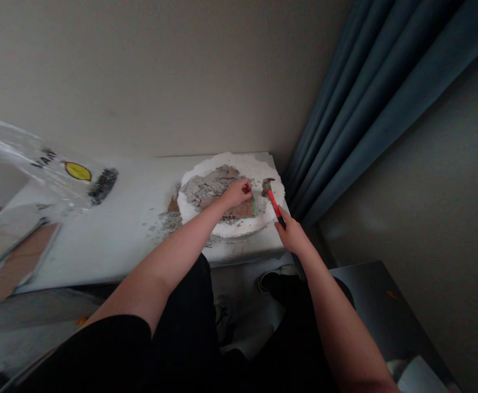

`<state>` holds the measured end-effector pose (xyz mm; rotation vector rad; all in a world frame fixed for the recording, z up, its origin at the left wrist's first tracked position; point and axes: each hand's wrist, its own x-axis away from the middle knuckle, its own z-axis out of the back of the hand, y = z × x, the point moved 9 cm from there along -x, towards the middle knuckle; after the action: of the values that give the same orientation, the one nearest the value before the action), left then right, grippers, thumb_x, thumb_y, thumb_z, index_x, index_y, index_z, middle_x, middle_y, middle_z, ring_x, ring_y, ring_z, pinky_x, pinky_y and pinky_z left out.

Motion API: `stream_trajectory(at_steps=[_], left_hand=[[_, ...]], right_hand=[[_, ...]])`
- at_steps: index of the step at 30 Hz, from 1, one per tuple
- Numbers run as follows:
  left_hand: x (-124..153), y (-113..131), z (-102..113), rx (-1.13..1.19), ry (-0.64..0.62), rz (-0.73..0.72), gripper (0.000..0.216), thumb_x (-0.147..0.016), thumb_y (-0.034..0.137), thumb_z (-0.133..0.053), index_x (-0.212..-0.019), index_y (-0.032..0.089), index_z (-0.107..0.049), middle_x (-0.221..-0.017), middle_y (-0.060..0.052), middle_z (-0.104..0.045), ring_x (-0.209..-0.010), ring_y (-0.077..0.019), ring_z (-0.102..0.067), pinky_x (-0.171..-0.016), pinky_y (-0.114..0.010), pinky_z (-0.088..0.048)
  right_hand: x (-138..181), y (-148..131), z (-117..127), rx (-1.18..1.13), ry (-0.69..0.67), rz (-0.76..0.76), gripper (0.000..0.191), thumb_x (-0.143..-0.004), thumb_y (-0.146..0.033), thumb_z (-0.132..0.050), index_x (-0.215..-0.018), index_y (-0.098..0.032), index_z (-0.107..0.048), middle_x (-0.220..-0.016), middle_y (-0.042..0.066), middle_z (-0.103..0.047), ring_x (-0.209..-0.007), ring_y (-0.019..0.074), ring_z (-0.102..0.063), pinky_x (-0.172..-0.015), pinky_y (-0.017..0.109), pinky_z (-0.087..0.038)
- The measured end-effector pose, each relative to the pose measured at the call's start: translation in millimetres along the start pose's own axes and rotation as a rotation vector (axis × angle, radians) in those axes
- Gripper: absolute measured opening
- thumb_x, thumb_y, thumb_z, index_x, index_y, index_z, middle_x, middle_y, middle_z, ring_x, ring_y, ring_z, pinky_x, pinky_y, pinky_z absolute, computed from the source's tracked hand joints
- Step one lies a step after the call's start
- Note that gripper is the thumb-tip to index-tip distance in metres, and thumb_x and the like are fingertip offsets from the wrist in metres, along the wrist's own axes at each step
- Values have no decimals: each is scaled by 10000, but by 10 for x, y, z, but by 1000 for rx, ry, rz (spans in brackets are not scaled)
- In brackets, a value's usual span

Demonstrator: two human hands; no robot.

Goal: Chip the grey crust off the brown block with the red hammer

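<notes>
My right hand (pixel 294 233) is wrapped round the black grip of a claw hammer (pixel 273 199). Its red shaft points away from me, and its metal head is over the right part of a round white slab (pixel 277 218). My left hand (pixel 239 195) is closed, fingers curled together, above the slab. Whatever it pinches, if anything, is hidden or too small to name. Under and beside that hand lies a brown flat piece (pixel 245 209) with a green strip at its right end. Grey crumbly rubble (pixel 208 185) covers much of the slab's left half.
The slab rests on a white table (pixel 119 234), with grey crumbs scattered to its left. A clear plastic bag (pixel 58 174) with a yellow print and a brown board (pixel 21 265) are at the left. Blue curtains (pixel 370 109) hang at the right, above a dark surface (pixel 386 300).
</notes>
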<state>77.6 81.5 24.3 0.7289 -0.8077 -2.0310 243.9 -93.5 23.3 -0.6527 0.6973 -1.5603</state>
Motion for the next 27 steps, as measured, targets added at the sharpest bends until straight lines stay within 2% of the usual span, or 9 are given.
stream_trajectory(at_steps=[5, 9, 14, 20, 23, 27], left_hand=[[9, 5, -16, 3, -2, -21, 153, -777, 289, -638, -890, 211, -569, -837, -22, -678, -825, -197, -647, -814, -345, -512], [29, -17, -12, 4, 18, 15, 297, -775, 257, -642, -1062, 208, -582, -864, -27, -707, -823, -199, -668, -810, -353, -524], [52, -17, -13, 18, 46, 50, 376, -772, 230, -656, -1133, 210, -555, -880, -32, -722, -802, -189, -676, -787, -342, -533], [54, -59, -48, 97, 59, 39, 499, -766, 249, -674, -1230, 212, -493, -840, -3, -705, -758, -163, -665, -736, -305, -524], [64, -64, -39, 99, 69, 53, 513, -756, 239, -692, -1228, 215, -492, -844, -2, -708, -754, -157, -661, -740, -303, -520], [65, -62, -36, 114, 67, 68, 538, -756, 223, -704, -1245, 214, -482, -837, 4, -705, -742, -149, -654, -748, -299, -517]], right_hand=[[40, -155, 72, 2, 10, 12, 645, -975, -220, -548, -1608, -144, -454, -1518, 169, -597, -1418, 324, -562, -1176, 503, -455], [91, -374, 137, -29, 37, 85, 668, -990, -242, -530, -1644, -198, -400, -1489, 131, -632, -1391, 328, -586, -1172, 501, -459], [74, -542, 91, -43, -3, 123, 661, -989, -257, -532, -1638, -225, -412, -1504, 101, -624, -1410, 322, -567, -1165, 486, -470], [76, -632, 170, -39, 23, 124, 669, -1005, -283, -521, -1657, -245, -377, -1514, 94, -614, -1391, 337, -582, -1160, 510, -474], [91, -631, 143, -28, -6, 99, 678, -998, -265, -519, -1660, -250, -372, -1503, 95, -623, -1342, 343, -624, -1143, 519, -488], [114, -648, 120, -12, -7, 91, 675, -988, -253, -525, -1650, -238, -395, -1491, 97, -634, -1387, 345, -585, -1160, 507, -467]])
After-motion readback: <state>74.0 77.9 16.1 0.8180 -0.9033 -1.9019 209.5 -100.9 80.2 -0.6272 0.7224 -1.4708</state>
